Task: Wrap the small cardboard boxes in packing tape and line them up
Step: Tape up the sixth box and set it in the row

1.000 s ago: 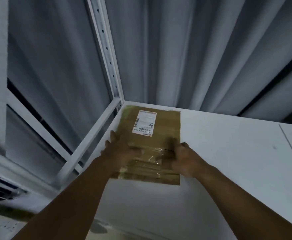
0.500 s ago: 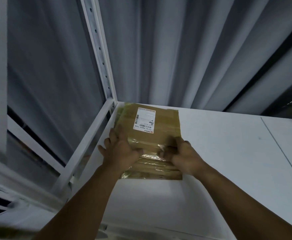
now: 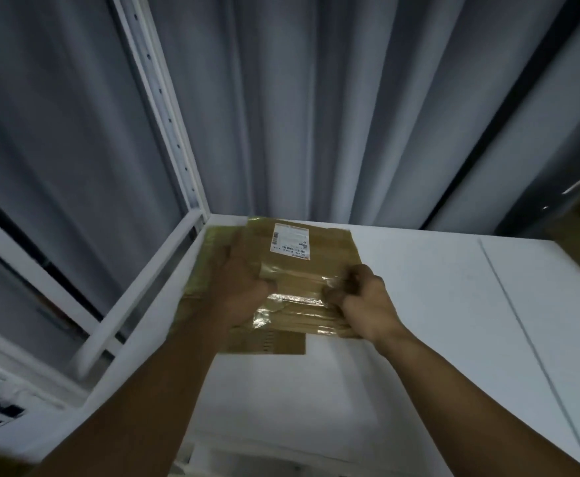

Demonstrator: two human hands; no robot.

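A: Both arms stretched out to the far left corner of the white shelf [image 3: 419, 304] — the cardboard box [image 3: 330, 249] lies flat there, label [image 3: 290, 242] up.
B: Right hand [image 3: 364, 297] knuckles up, fingers curled tight, pinching the packing tape [image 3: 295, 299] at the box's right side.
A: Left hand [image 3: 244, 287] lies over the left edge — fingers blurred, can't tell if they grip.

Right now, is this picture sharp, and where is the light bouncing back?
Head view: dim, bluish light; the left hand and the left edge of the cardboard box are smeared by motion blur; the right hand looks sharper; glare streaks shine off the packing tape; the shelf post slants, likely wide-angle distortion; the label is unreadable.
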